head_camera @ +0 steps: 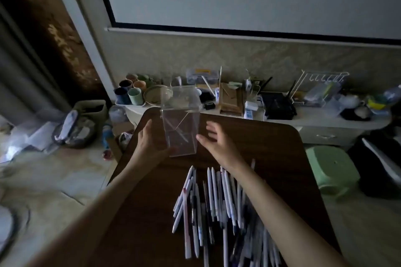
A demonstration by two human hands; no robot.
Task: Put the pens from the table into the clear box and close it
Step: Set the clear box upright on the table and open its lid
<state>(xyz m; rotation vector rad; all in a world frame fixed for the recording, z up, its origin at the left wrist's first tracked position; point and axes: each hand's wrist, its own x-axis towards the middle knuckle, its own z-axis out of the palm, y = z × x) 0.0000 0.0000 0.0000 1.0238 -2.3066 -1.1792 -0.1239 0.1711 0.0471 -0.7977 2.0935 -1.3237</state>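
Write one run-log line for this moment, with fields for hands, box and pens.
left hand: on box side | right hand: open, beside box | box: upright, lid up | pens: heaped on table

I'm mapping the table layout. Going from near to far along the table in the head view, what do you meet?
Pile of pens → right hand and left hand, level with each other → clear box → far table edge.

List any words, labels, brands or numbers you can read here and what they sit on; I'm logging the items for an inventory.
None can be read.
Pens: dark marks on the barrels, too small and blurred.
Clear box: no print visible.
Yellow label on the case on the shelf behind: blurred.
Small white boxes on the shelf: blue print, unreadable.
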